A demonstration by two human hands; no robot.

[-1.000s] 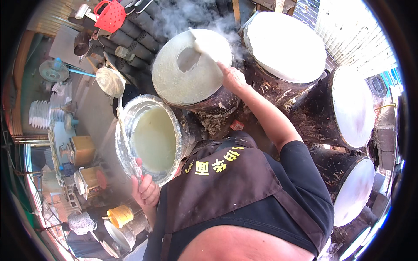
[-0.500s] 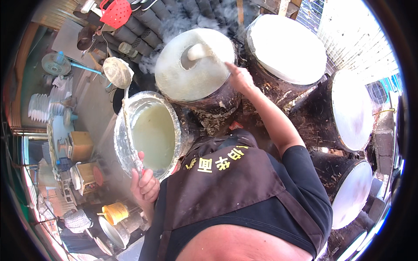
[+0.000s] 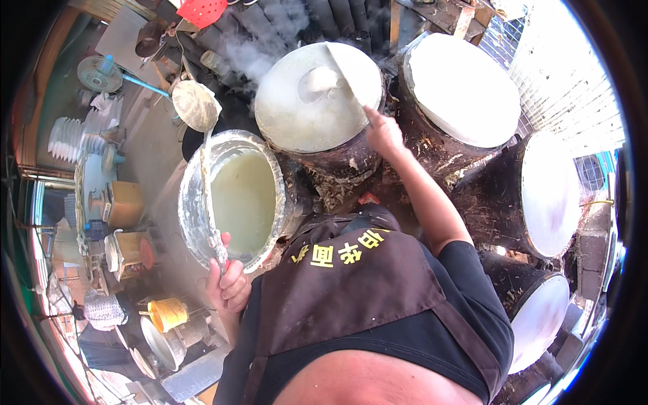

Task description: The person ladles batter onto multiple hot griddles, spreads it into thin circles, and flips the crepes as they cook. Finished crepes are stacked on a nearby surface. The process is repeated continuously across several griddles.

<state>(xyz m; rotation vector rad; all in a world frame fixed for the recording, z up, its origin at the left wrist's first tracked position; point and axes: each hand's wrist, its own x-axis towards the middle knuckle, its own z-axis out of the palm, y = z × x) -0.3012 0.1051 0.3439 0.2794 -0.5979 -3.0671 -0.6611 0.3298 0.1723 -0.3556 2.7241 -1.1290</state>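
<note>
My left hand (image 3: 231,287) is closed round the handle of a long batter-crusted ladle (image 3: 195,106). The ladle's bowl hangs beyond the far left of a big pot (image 3: 191,223), and its handle crosses the pot's left side. Pale, thin batter (image 3: 246,202) fills the pot. My right hand (image 3: 386,135) grips a long, thin, pale spreader (image 3: 343,71), which lies over the right part of a steaming round griddle (image 3: 283,115). A pale layer coats the griddle, with a whiter mound of batter (image 3: 322,81) near its middle.
Further round drum stoves with white tops stand to the right, including one nearby (image 3: 466,88). Dark cylinders (image 3: 277,23) and a red basket (image 3: 202,10) are at the back. A fan (image 3: 101,73) and a yellow pail (image 3: 167,314) are on the left.
The spreader has swung toward the far right rim of the griddle. A dark patch beside the white mound is now covered with pale batter. My left hand still holds the ladle.
</note>
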